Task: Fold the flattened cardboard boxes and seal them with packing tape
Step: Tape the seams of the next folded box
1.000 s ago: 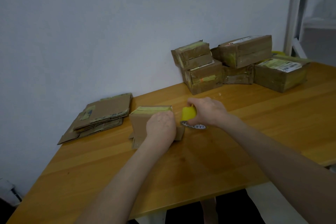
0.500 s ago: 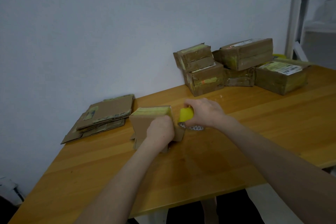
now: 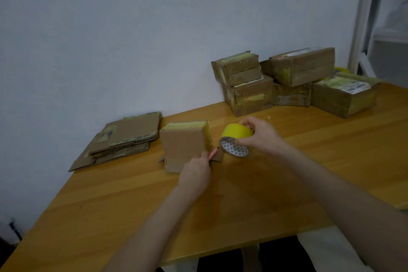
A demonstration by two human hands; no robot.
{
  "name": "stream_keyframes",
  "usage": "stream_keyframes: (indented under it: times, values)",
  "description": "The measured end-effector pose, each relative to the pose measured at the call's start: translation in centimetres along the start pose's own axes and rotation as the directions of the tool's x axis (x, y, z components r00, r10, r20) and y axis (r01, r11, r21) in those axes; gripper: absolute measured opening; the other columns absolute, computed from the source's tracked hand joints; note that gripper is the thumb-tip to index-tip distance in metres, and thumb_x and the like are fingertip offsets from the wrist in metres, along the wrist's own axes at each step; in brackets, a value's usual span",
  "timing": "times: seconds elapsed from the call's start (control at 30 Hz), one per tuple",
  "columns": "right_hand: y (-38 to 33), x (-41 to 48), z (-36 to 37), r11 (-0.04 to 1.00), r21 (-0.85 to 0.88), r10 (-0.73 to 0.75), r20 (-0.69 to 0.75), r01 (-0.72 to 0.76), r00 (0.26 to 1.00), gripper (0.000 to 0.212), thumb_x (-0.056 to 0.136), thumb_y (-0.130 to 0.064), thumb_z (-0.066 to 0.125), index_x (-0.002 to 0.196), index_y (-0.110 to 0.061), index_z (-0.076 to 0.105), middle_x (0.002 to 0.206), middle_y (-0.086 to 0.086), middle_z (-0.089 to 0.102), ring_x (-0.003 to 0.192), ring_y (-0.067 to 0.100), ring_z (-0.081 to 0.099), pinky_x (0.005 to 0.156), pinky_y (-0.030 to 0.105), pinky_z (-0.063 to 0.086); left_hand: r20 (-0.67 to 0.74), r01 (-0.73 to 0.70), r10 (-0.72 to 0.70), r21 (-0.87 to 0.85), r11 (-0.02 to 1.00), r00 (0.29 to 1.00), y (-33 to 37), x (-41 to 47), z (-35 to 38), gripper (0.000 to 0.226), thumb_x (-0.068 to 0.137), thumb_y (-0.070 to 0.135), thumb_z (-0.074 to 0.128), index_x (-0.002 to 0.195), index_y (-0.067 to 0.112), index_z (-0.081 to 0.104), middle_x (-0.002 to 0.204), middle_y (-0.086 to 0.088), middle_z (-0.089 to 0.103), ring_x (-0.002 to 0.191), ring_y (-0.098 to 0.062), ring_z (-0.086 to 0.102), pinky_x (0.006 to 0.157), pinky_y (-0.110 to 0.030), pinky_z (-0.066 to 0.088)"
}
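A small folded cardboard box (image 3: 184, 142) stands on the wooden table (image 3: 265, 183), yellow tape across its top and right side, its lower flaps spread on the tabletop. My left hand (image 3: 195, 171) is at the box's lower right corner and grips a thin pink tool (image 3: 213, 153), likely a cutter, pointed up toward the tape. My right hand (image 3: 259, 137) holds a yellow tape roll (image 3: 236, 138) just right of the box; the roll's patterned core faces me.
A stack of flattened cardboard boxes (image 3: 123, 137) lies at the table's left against the wall. Several taped boxes (image 3: 293, 83) are piled at the back right. A white frame (image 3: 364, 17) stands beyond the right corner. The table's front edge is near my body.
My left hand slid down off the box's front to its lower right corner, the pink tool now showing. My right hand drew the tape roll to the right, away from the box.
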State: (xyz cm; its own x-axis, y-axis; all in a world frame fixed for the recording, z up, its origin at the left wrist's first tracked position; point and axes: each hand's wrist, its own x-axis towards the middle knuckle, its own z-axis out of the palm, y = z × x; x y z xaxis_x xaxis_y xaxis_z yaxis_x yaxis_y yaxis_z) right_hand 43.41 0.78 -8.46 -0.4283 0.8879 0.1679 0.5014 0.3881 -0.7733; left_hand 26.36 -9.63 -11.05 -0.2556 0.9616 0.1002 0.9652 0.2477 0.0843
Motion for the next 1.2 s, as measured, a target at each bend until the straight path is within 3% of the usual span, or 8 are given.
stream_keyframes:
  times: [0.13,0.2,0.27,0.4,0.53,0.77,1.0,1.2]
  values:
    - [0.5,-0.4,-0.5,0.982,0.190,-0.023,0.009,0.021,1.000,0.050,0.072,-0.016,0.080,0.113,-0.022,0.053,0.118,-0.003,0.056,0.111,0.013,0.051,0.086,0.033,0.052,-0.058,-0.075,0.086,0.171,0.982,0.995,0.1,-0.1,-1.4,0.026,0.101,0.031,0.037,0.106,0.017,0.058,0.090,-0.001,0.061,0.070,-0.012,0.059,0.062,-0.024,0.055]
    - [0.5,-0.7,-0.6,0.969,0.241,-0.052,0.010,0.048,0.999,0.050,0.071,-0.010,0.080,0.110,-0.023,0.052,0.114,-0.003,0.060,0.106,0.015,0.058,0.079,0.028,0.054,-0.244,-0.097,0.102,0.032,0.995,0.964,0.2,0.8,-3.0,0.022,0.099,0.030,0.042,0.104,0.018,0.061,0.092,0.002,0.061,0.073,-0.009,0.057,0.066,-0.022,0.054]
    - [0.4,-0.9,-0.6,0.956,0.283,-0.080,0.000,0.077,0.997,0.052,0.070,-0.004,0.080,0.108,-0.024,0.051,0.106,-0.003,0.064,0.099,0.016,0.062,0.074,0.024,0.054,-0.359,-0.125,0.015,-0.285,0.950,0.933,0.4,2.0,-4.6,0.027,0.096,0.026,0.050,0.119,0.017,0.060,0.104,0.001,0.065,0.088,-0.009,0.060,0.081,-0.025,0.053]
    - [0.2,-1.4,-0.8,0.945,0.293,-0.142,-0.045,0.149,0.989,0.053,0.068,-0.002,0.080,0.105,-0.025,0.050,0.101,0.001,0.064,0.097,0.017,0.061,0.081,0.033,0.052,-0.129,-0.048,-0.064,-0.714,0.699,0.990,1.5,4.2,-5.6,0.044,0.094,0.033,0.056,0.134,0.015,0.053,0.124,0.002,0.060,0.110,-0.007,0.053,0.093,-0.019,0.039]
    - [0.4,-1.7,-1.1,0.948,0.259,-0.174,-0.066,0.186,0.982,0.053,0.069,0.001,0.078,0.105,-0.026,0.049,0.102,0.000,0.062,0.100,0.017,0.059,0.087,0.035,0.051,-0.070,-0.026,-0.049,-0.793,0.608,0.996,2.8,5.4,-5.0,0.039,0.094,0.035,0.055,0.127,0.015,0.060,0.122,-0.003,0.064,0.113,-0.018,0.058,0.101,-0.040,0.046]
    - [1.3,-2.0,-1.4,0.970,0.162,-0.163,-0.115,0.180,0.980,0.057,0.068,-0.003,0.077,0.097,-0.040,0.045,0.098,-0.009,0.058,0.097,0.015,0.058,0.085,0.042,0.051,-0.103,0.019,-0.211,-0.861,0.508,0.972,4.5,6.5,-4.4,0.005,0.084,0.027,0.070,0.081,0.024,0.070,0.091,0.000,0.071,0.093,-0.019,0.065,0.088,-0.044,0.054]
    - [2.2,-1.7,-1.6,0.979,0.100,-0.164,-0.120,0.176,0.979,0.059,0.067,-0.004,0.078,0.093,-0.045,0.045,0.097,-0.014,0.057,0.098,0.015,0.057,0.086,0.043,0.051,-0.074,0.061,-0.214,-0.826,0.560,0.974,5.1,8.3,-3.8,0.019,0.085,0.023,0.068,0.067,0.025,0.062,0.077,-0.003,0.067,0.082,-0.029,0.068,0.079,-0.048,0.056]
    - [2.6,-1.0,-1.8,0.985,0.072,-0.152,-0.088,0.159,0.984,0.050,0.071,-0.011,0.078,0.105,-0.033,0.049,0.102,-0.004,0.058,0.097,0.018,0.058,0.085,0.045,0.052,-0.103,0.051,-0.166,-0.685,0.727,0.981,6.1,8.9,-3.1,0.019,0.097,0.022,0.049,0.089,0.012,0.064,0.091,-0.010,0.066,0.090,-0.027,0.063,0.083,-0.037,0.053]
